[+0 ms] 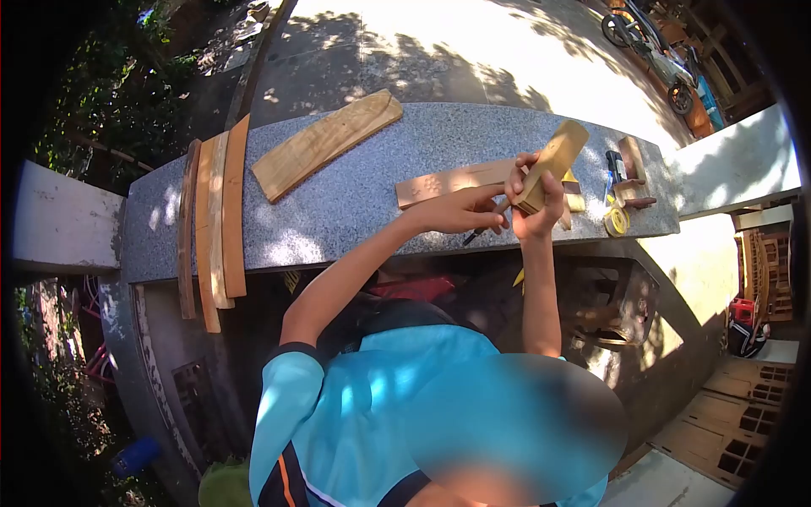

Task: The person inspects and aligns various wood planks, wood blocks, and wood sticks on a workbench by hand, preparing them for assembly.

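My right hand is wrapped around a short, thick wooden block and holds it tilted above the bench. Its thumb lies on the near right side, and its fingers curl round the left side. Just left of the block is my left hand, its bent fingertips close to the block's lower end. A thin dark-ended stick seems to pass through those fingers, though its kind is not clear. Beneath both hands a flat wooden board lies on the speckled grey bench top.
A wide wooden plank lies behind on the bench. Several long strips overhang its left front edge. To the right are a yellow tape roll, a dark-handled tool and wooden pieces. A bicycle stands beyond.
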Tool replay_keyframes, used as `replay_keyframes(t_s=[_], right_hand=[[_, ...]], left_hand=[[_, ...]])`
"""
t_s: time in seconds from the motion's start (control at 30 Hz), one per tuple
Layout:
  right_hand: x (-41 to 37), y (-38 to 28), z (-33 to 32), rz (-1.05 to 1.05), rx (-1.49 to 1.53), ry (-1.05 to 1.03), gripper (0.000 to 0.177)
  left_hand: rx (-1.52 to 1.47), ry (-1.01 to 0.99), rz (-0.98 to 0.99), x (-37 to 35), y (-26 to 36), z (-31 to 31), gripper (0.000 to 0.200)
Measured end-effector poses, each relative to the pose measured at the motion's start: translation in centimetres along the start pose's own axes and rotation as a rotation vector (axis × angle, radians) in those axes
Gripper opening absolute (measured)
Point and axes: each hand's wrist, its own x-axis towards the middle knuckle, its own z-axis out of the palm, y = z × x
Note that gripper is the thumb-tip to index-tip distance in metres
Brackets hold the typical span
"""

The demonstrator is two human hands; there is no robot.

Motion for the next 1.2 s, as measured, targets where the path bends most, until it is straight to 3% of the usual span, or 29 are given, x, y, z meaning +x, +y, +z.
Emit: replay_keyframes(t_s=[0.07,0.13,0.2,0.27,0.3,0.4,0.67,0.77,1.2], right_hand=[[0.2,1.5,2.1,0.006,-0.122,-0.043,0.037],[1.4,2.2,2.0,-0.162,-0.323,-0.093,0.035],[3.0,2.9,1.6,-0.294,-0.412,-0.045,0.033],[4.7,3.8,-0.8,-0.099,-0.574,0.03,0.035],[5.5,4.6,-2.1,-0.001,-0.655,0.07,0.036],[6.7,8.9,-4.1,-0.023,-0.76,0.178,0.036],[6.5,9.4,-3.5,-0.06,-1.009,0.151,0.038],[6.3,8.9,-3.1,-0.021,-0.972,0.143,0.038],[6.3,9.2,-3.5,-0.051,-0.95,0.105,0.037]], left_hand=[[-0.025,0.056,-0.129,-1.2,-0.6,-0.5,0.035],[-0.03,0.187,-0.277,-2.5,1.0,-1.6,0.016],[-0.182,0.447,-0.175,-3.7,1.9,-4.1,0.007],[-0.402,0.563,-0.06,-4.1,1.8,-7.1,0.015],[-0.446,0.565,-0.015,-3.9,1.8,-7.7,0.019],[-0.48,0.59,0.096,-2.7,1.7,-8.9,0.034],[-0.502,0.512,0.003,-1.0,-2.2,-8.0,0.026],[-0.405,0.463,-0.042,-0.9,-2.4,-7.6,0.025],[-0.45,0.602,0.062,-1.1,-3.5,-7.2,0.027]])
